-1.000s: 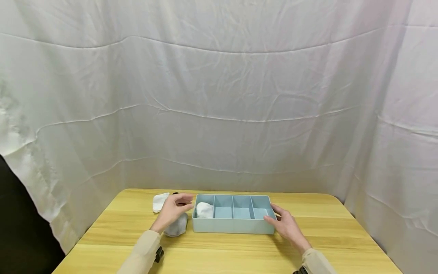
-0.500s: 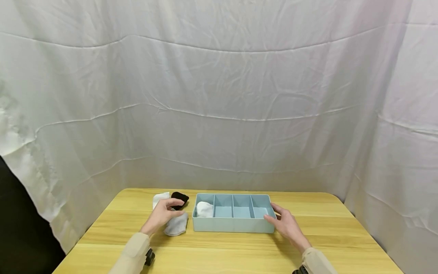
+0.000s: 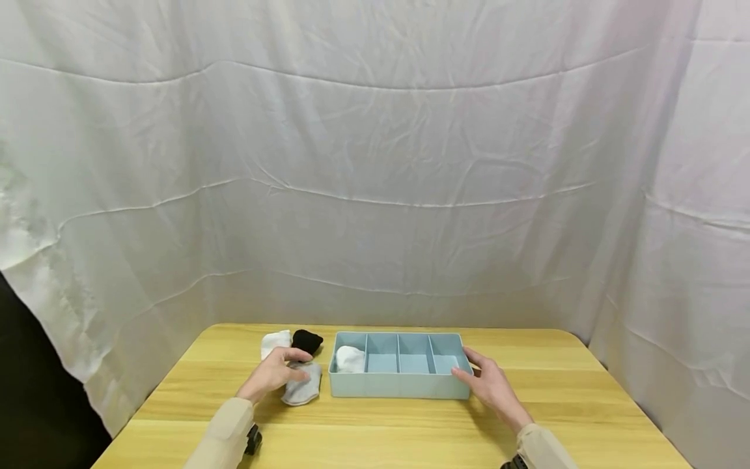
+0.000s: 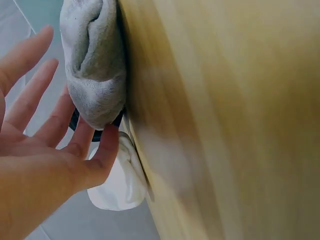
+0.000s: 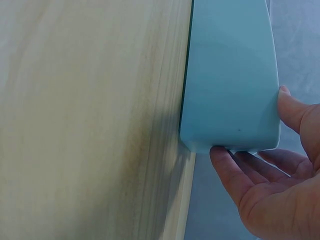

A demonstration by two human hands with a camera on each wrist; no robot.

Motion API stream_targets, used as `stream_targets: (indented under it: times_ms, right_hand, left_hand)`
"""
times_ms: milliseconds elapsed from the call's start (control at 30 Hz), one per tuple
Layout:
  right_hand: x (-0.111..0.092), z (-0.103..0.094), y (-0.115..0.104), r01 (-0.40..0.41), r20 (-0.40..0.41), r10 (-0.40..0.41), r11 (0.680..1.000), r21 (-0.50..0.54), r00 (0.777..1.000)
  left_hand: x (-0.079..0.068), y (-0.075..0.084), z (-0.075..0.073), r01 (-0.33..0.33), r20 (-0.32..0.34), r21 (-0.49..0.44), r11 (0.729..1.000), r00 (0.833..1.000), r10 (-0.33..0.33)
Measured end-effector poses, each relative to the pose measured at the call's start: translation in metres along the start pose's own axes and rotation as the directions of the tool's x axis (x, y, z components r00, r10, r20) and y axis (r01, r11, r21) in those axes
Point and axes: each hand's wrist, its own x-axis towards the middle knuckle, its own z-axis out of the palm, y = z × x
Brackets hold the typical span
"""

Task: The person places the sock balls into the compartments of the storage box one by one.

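My left hand (image 3: 275, 372) reaches over a folded grey sock (image 3: 305, 389) left of the box, fingers spread. In the left wrist view the thumb of the left hand (image 4: 45, 140) meets the end of the grey sock (image 4: 97, 65), the other fingers standing off it. Beyond lie a balled black sock (image 3: 307, 342) and a white sock (image 3: 274, 342). At the right end of a pale blue divided box (image 3: 398, 386), my right hand (image 3: 492, 391) grips it, thumb at the rim and fingers against the end wall. Another white sock (image 3: 349, 359) sits in the leftmost compartment.
The box stands on a wooden table (image 3: 375, 433), its compartments in one row split by thin dividers. A grey-white curtain (image 3: 375, 247) hangs behind the table and along both sides.
My left hand has drawn back leftward from beside the box and come down at the grey sock, bringing the black sock into sight. The right hand and the box have stayed put.
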Motion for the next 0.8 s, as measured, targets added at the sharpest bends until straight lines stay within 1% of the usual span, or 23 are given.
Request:
stream_targets:
  times_ms: [167, 367, 600, 733, 800]
  right_hand:
    - [-0.0008, -0.0002, 0.0, 0.0, 0.0, 0.0, 1.0, -0.001, 1.0]
    - [-0.002, -0.0017, -0.0001, -0.002, 0.003, 0.002, 1.0, 0.003, 1.0]
    - [-0.0011, -0.0006, -0.0001, -0.002, 0.008, 0.002, 1.0, 0.003, 1.0]
    - [-0.0007, -0.0001, 0.0004, 0.002, 0.005, -0.002, 1.0, 0.004, 1.0]
    - [-0.0004, 0.0001, 0.0004, 0.001, 0.005, -0.001, 1.0, 0.007, 1.0]
  left_hand:
    - [0.0035, -0.0019, 0.0012, 0.012, 0.054, 0.039, 0.999, 0.998, -0.015]
    - [0.0071, -0.0047, 0.0025, 0.009, 0.082, 0.056, 0.998, 0.997, -0.013]
    - [0.004, 0.0013, 0.0053, 0.064, 0.077, 0.037, 0.997, 0.995, -0.067]
    - [0.0033, 0.002, 0.0054, 0.047, 0.066, 0.034, 0.998, 0.997, -0.049]
    - [0.0032, 0.0008, 0.0048, 0.023, 0.056, 0.048, 0.999, 0.998, -0.026]
